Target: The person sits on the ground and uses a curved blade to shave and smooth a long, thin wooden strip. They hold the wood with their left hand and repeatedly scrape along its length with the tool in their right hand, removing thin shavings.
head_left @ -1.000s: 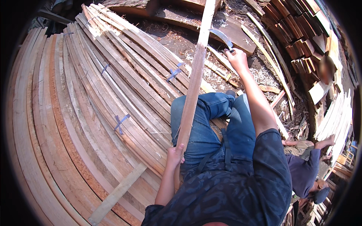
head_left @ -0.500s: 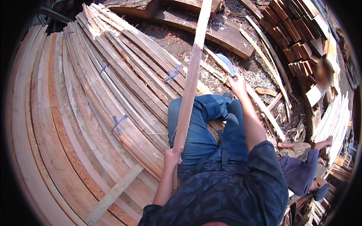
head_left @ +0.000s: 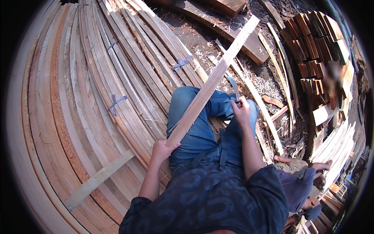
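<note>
My left hand [head_left: 163,151] is closed round the near end of a long flat wooden strip [head_left: 208,87]. From there the strip slants up and away to the right, passing over my left thigh, with its pale far end in the air. Over my right knee, my right hand [head_left: 242,111] grips the dark handle of a curved-blade knife [head_left: 234,87]. Its blade points away from me, close to the strip's right side; whether the two touch, I cannot tell.
Long boards [head_left: 70,128] cover the left side, some tied with blue strips [head_left: 116,103]. Thick timber [head_left: 249,50] lies ahead amid shavings [head_left: 269,86]. Stacked wood [head_left: 311,50] stands at the right. Another person [head_left: 296,183] sits low at the right, beside pale sticks [head_left: 335,152].
The wooden strip has swung from nearly upright to a rightward slant. My right hand has brought the knife nearer to me, and my left hand has shifted slightly left.
</note>
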Demonstrator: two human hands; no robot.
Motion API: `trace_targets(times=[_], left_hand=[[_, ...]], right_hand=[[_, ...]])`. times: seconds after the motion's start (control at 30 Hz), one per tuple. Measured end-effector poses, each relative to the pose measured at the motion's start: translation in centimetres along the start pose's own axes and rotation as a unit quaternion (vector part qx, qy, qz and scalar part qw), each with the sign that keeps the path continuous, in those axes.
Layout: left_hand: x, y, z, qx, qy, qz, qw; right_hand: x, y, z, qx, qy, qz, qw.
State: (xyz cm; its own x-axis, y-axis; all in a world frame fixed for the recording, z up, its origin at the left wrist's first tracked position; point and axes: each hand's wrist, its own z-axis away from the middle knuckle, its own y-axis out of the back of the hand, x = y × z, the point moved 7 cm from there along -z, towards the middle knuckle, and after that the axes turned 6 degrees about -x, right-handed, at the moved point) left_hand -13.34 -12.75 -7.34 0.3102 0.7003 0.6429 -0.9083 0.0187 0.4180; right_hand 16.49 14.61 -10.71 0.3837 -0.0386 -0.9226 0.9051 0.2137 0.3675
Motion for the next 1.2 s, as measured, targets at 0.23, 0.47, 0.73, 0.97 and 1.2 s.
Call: trace_targets(times=[0.23,0.47,0.73,0.97,1.2], left_hand=[[-0.3,0.3,1.2,-0.036,0.034,-0.037,0.998],[-0.9,-1.2,1.4,-0.008,0.109,-0.048,0.993],[1.8,-1.0,1.7,0.109,0.072,-0.152,0.980],[1.6,-1.6,1.6,0.140,0.048,-0.132,0.980],[2.0,-1.6,1.6,0.126,0.072,-0.138,0.980]], right_hand=[[-3.8,-0.4,2.1,-0.133,0.046,0.127,0.982],[-5.5,-3.5,5.7,-0.188,0.046,0.272,0.943],[-7.1,-5.3,4.9,-0.162,0.143,0.352,0.911],[-6.8,-4.9,2.3,-0.126,0.206,0.446,0.862],[-7.2,-5.0,1.4,-0.096,0.223,0.492,0.836]])
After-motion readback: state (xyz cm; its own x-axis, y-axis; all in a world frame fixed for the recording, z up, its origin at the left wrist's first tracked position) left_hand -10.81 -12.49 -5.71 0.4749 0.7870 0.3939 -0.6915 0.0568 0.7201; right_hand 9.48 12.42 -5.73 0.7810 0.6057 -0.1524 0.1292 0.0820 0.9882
